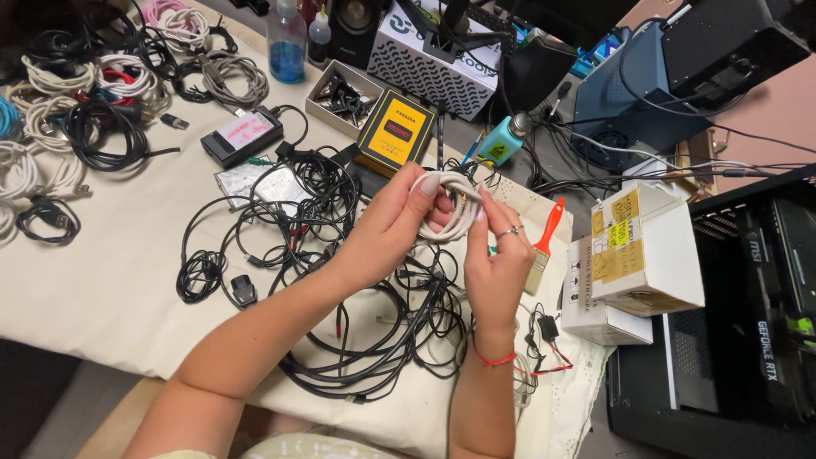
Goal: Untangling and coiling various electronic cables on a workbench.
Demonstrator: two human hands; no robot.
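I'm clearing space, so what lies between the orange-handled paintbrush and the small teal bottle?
In the head view, only bare cream cloth separates the orange-handled paintbrush from the teal bottle.

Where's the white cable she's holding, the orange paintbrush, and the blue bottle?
white cable (459, 204), head view, on the coiled loops between the hands.
orange paintbrush (551, 228), head view, on its orange handle.
blue bottle (287, 58), head view, on the blue liquid part.

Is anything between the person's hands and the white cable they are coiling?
Nothing visible. Both the left hand and right hand already grip the white cable directly, held above the tangle of black cables.
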